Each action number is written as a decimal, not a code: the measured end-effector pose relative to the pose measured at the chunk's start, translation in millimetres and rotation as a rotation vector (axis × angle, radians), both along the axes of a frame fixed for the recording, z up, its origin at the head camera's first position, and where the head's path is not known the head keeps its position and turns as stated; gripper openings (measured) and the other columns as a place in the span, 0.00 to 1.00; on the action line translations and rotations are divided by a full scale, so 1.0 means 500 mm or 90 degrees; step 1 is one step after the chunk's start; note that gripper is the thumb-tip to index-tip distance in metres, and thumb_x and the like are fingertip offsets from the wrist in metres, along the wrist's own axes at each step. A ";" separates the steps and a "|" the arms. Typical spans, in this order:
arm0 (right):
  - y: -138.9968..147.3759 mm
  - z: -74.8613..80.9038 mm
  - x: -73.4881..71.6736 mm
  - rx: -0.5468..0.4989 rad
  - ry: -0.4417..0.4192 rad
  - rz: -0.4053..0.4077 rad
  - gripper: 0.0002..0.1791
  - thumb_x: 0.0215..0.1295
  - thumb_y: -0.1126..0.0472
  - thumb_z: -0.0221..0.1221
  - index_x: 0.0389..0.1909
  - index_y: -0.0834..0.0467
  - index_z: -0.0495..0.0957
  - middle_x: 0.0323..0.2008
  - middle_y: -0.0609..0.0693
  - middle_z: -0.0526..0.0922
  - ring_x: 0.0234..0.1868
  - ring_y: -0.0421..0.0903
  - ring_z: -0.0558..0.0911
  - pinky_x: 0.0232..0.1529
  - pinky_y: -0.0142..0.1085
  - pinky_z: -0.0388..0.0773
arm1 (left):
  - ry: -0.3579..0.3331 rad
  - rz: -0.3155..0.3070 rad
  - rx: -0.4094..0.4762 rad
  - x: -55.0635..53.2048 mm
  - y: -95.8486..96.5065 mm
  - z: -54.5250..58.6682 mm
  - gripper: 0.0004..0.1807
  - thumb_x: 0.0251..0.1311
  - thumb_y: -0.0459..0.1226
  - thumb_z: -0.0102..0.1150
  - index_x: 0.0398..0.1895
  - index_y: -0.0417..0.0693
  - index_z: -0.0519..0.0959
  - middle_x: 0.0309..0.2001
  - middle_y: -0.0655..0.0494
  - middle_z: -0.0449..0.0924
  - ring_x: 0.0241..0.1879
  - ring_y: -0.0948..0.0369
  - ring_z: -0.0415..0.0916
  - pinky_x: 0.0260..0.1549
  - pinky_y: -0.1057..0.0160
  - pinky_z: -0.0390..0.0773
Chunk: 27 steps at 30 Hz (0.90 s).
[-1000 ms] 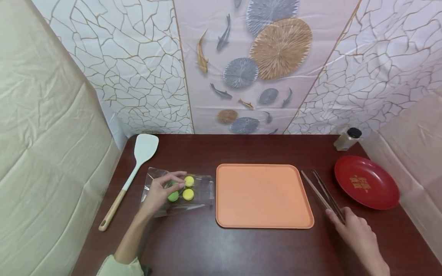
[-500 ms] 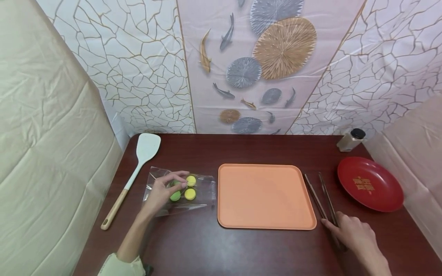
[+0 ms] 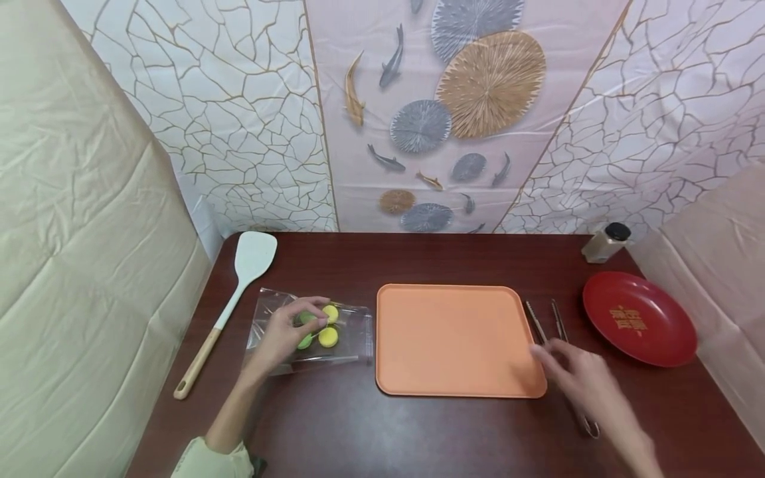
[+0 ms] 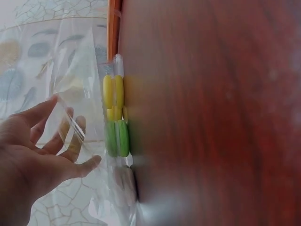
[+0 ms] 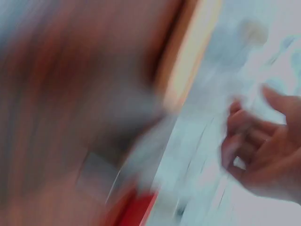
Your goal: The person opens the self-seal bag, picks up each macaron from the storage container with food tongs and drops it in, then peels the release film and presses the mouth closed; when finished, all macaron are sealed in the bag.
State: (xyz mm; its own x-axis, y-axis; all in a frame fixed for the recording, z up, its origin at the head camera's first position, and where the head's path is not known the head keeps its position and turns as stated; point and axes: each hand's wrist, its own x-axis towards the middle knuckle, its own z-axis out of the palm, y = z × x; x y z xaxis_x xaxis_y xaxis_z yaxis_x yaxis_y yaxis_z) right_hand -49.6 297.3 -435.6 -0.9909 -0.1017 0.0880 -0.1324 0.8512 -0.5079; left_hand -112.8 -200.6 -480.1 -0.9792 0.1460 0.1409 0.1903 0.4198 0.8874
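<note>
My left hand (image 3: 287,332) hovers over a clear plastic bag (image 3: 352,332) lying on the table. Inside it are two yellow macarons (image 3: 328,337) and green macarons (image 3: 305,342), the latter partly covered by the hand. From the left wrist, thumb and fingers of that hand (image 4: 51,146) stand apart beside the raised film, and contact with the film is hard to judge. My right hand (image 3: 588,382) is above metal tongs (image 3: 559,321), which lie partly hidden under it, right of the orange tray (image 3: 454,338). In the blurred right wrist view, loosely bent fingers hold nothing visible.
A white spatula with a wooden handle (image 3: 206,352) lies at the left. A red oval plate (image 3: 651,318) sits at the right, with a black-capped jar (image 3: 606,243) behind it. Patterned cloth (image 3: 418,126) hangs along the table's back edge.
My right hand has let go of the tongs and moved left and up, toward the tray's right edge; the tongs lie on the table. The left hand has barely shifted over the bag.
</note>
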 end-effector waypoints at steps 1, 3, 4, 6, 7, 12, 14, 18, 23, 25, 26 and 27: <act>-0.039 0.001 0.001 -0.066 0.013 0.047 0.08 0.79 0.58 0.66 0.37 0.55 0.86 0.25 0.45 0.84 0.27 0.41 0.82 0.25 0.39 0.77 | 0.008 0.001 -0.019 -0.001 0.002 0.000 0.04 0.65 0.27 0.75 0.40 0.41 0.89 0.62 0.46 0.89 0.69 0.42 0.81 0.66 0.40 0.79; -0.121 -0.008 0.005 -0.204 -0.003 0.161 0.06 0.79 0.65 0.65 0.37 0.56 0.86 0.24 0.43 0.82 0.26 0.34 0.79 0.26 0.32 0.77 | 0.029 -0.003 -0.052 -0.002 0.007 0.000 0.06 0.62 0.26 0.76 0.39 0.42 0.89 0.61 0.45 0.89 0.68 0.41 0.81 0.65 0.38 0.80; -0.161 -0.013 0.009 -0.262 -0.043 0.210 0.07 0.79 0.66 0.64 0.38 0.57 0.86 0.25 0.43 0.83 0.26 0.33 0.80 0.26 0.32 0.79 | 0.038 -0.007 -0.065 -0.003 0.009 0.001 0.07 0.61 0.26 0.77 0.39 0.43 0.89 0.61 0.45 0.89 0.67 0.41 0.82 0.64 0.38 0.81; -0.235 -0.023 0.020 -0.356 -0.160 0.281 0.08 0.82 0.64 0.61 0.40 0.59 0.86 0.27 0.46 0.84 0.27 0.32 0.79 0.27 0.30 0.79 | 0.055 -0.014 -0.091 -0.004 0.013 0.003 0.09 0.60 0.26 0.78 0.40 0.44 0.90 0.61 0.45 0.89 0.67 0.41 0.82 0.66 0.38 0.79; -0.268 -0.028 0.026 -0.393 -0.222 0.300 0.09 0.83 0.62 0.60 0.42 0.60 0.86 0.28 0.48 0.85 0.26 0.32 0.79 0.26 0.29 0.78 | 0.061 -0.018 -0.102 -0.005 0.016 0.005 0.10 0.60 0.27 0.79 0.42 0.44 0.90 0.62 0.45 0.88 0.68 0.41 0.81 0.68 0.37 0.78; -0.392 -0.051 0.052 -0.521 -0.434 0.350 0.18 0.87 0.58 0.56 0.56 0.70 0.82 0.39 0.64 0.88 0.23 0.34 0.77 0.21 0.24 0.70 | 0.084 -0.039 -0.127 -0.014 0.025 0.015 0.14 0.63 0.30 0.78 0.50 0.41 0.88 0.66 0.45 0.86 0.71 0.40 0.78 0.73 0.31 0.71; -0.430 -0.060 0.059 -0.583 -0.496 0.340 0.21 0.88 0.58 0.54 0.63 0.74 0.77 0.44 0.66 0.88 0.24 0.35 0.78 0.23 0.24 0.71 | 0.094 -0.042 -0.134 -0.020 0.029 0.019 0.15 0.65 0.30 0.76 0.53 0.40 0.87 0.67 0.44 0.85 0.72 0.40 0.77 0.73 0.29 0.70; -0.491 -0.080 0.070 -0.745 -0.640 0.203 0.24 0.89 0.55 0.52 0.69 0.72 0.72 0.53 0.58 0.89 0.31 0.37 0.83 0.29 0.25 0.76 | 0.109 -0.053 -0.174 -0.043 0.039 0.026 0.18 0.67 0.29 0.73 0.59 0.37 0.85 0.66 0.41 0.85 0.70 0.39 0.79 0.74 0.30 0.69; -0.540 -0.105 0.075 -0.884 -0.701 0.001 0.23 0.90 0.53 0.49 0.69 0.69 0.70 0.61 0.59 0.88 0.37 0.41 0.83 0.40 0.28 0.79 | 0.062 -0.093 -0.238 -0.080 0.057 0.032 0.25 0.70 0.28 0.70 0.68 0.33 0.80 0.64 0.36 0.85 0.69 0.39 0.80 0.83 0.31 0.54; -0.554 -0.113 0.075 -0.915 -0.685 -0.020 0.23 0.91 0.54 0.48 0.69 0.69 0.68 0.64 0.62 0.86 0.39 0.41 0.83 0.42 0.29 0.79 | 0.032 -0.105 -0.263 -0.093 0.064 0.032 0.26 0.71 0.29 0.69 0.70 0.33 0.78 0.66 0.36 0.84 0.71 0.39 0.78 0.84 0.32 0.50; -0.560 -0.117 0.074 -0.929 -0.674 -0.023 0.22 0.91 0.54 0.47 0.69 0.68 0.68 0.65 0.63 0.86 0.40 0.41 0.83 0.43 0.29 0.79 | 0.019 -0.109 -0.276 -0.099 0.067 0.030 0.26 0.72 0.29 0.69 0.71 0.33 0.78 0.67 0.36 0.84 0.72 0.39 0.77 0.84 0.32 0.49; -0.566 -0.119 0.073 -0.942 -0.667 -0.024 0.22 0.91 0.54 0.47 0.69 0.68 0.68 0.66 0.63 0.85 0.41 0.41 0.84 0.43 0.29 0.79 | 0.005 -0.112 -0.284 -0.104 0.070 0.027 0.26 0.72 0.29 0.68 0.71 0.34 0.78 0.68 0.37 0.83 0.73 0.39 0.77 0.84 0.33 0.48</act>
